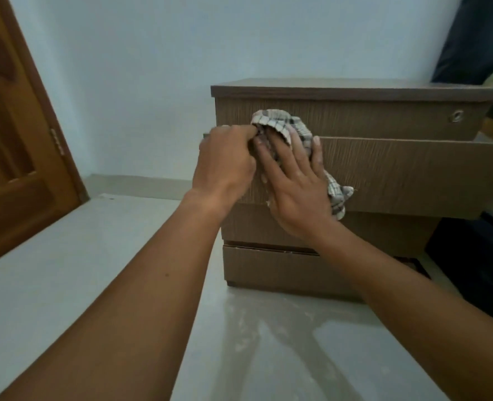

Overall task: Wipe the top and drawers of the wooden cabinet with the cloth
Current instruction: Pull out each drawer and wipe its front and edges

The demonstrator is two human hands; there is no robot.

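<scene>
Both hands point(268, 175) on cloth point(285, 125) — cabinet point(398, 169) cut off right

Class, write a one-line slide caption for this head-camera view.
Both hands, left hand and right hand, press a checked cloth against the pulled-out second drawer.

Pale glossy floor point(94, 270); wooden cabinet point(384, 169) stands directly on it.
</scene>
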